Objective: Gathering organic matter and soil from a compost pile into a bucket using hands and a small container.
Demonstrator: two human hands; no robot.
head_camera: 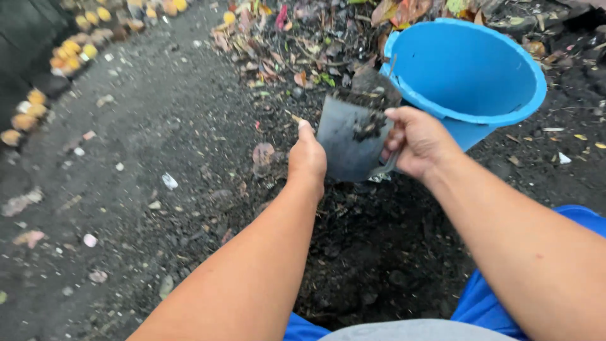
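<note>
Dark, damp soil (189, 208) covers the ground, dug into a shallow hollow (372, 265) just in front of the person's knees. Above it, both hands hold a flat grey scoop (353, 136) loaded with black earth: the left hand (307, 158) is closed on its left edge, the right hand (416, 142) wrapped around its right side. To do this well, I judge the scoop should stay level so nothing spills. Just beyond, touching it, a blue bucket (467, 69) tilts open toward the hands, with leaf litter (297, 38) behind.

Head camera looks steeply down, close over dark soil (158, 158).
</note>
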